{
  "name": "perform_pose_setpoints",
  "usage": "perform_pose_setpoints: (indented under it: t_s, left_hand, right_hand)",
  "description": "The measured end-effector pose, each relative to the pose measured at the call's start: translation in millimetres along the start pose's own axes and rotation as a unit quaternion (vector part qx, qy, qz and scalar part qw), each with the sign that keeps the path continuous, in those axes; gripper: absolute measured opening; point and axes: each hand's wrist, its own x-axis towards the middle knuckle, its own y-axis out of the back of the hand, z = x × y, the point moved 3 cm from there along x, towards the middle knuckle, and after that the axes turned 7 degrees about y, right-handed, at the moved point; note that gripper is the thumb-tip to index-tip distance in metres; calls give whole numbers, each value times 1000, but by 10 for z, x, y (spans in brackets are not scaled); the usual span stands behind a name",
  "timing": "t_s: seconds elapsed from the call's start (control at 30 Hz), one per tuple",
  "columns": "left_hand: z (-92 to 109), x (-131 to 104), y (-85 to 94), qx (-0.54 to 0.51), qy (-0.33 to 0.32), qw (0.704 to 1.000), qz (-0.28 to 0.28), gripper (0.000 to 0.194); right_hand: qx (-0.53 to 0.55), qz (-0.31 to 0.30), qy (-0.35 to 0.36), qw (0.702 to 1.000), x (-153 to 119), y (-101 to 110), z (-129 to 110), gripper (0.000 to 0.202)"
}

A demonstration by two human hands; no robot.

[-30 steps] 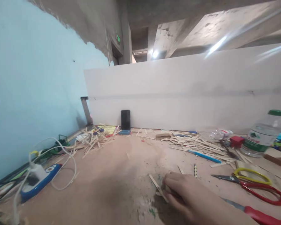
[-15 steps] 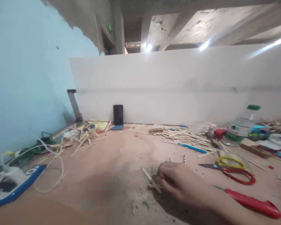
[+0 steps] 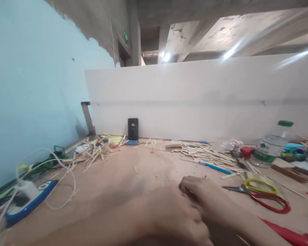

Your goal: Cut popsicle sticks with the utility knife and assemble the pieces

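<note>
My right hand rests low over the table in front of me, its fingers curled down and closed. Whatever lies under those fingertips is hidden. Beside it, my left hand reaches across from the left, close to or touching the right one. It is smeared by motion, and its fingers cannot be made out. To the right of my right hand lie scissors with one yellow and one red handle loop. A red-handled tool is partly behind my right forearm.
Loose wooden sticks lie along the back, with a blue pen in front. A green-capped bottle stands at right. A black phone leans on the white partition. At left is a blue-and-white power strip with a white cable.
My left hand has come in from the left to meet my right hand. The crossed wooden sticks seen beside my right hand are now hidden. The whole view has shifted slightly.
</note>
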Motion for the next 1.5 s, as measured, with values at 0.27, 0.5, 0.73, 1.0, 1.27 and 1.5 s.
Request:
perform_pose_setpoints:
  t_s: [0.27,0.5,0.73,1.0,1.27,1.5]
  left_hand:
    - [-762,-428,51,-12,150,988,15,23]
    - [-826,-403,-16,-55,126,990,-38,15]
    - [-811,-392,-67,-65,146,985,-66,20]
    - [-848,-377,-60,-92,169,979,-68,17]
    - [-898,-429,6,-112,214,968,-65,19]
    - [-907,-473,83,-158,251,954,-42,13]
  right_hand:
    - [-42,15,17,999,-4,-8,-17,26]
    - [-61,21,-17,998,-19,77,12,29]
    - [-76,28,-26,996,-12,97,28,31]
    - [-100,72,-108,987,-2,249,230,29]
    - [-91,111,-155,977,8,243,317,35]
    - [-67,138,-128,980,24,179,316,37]
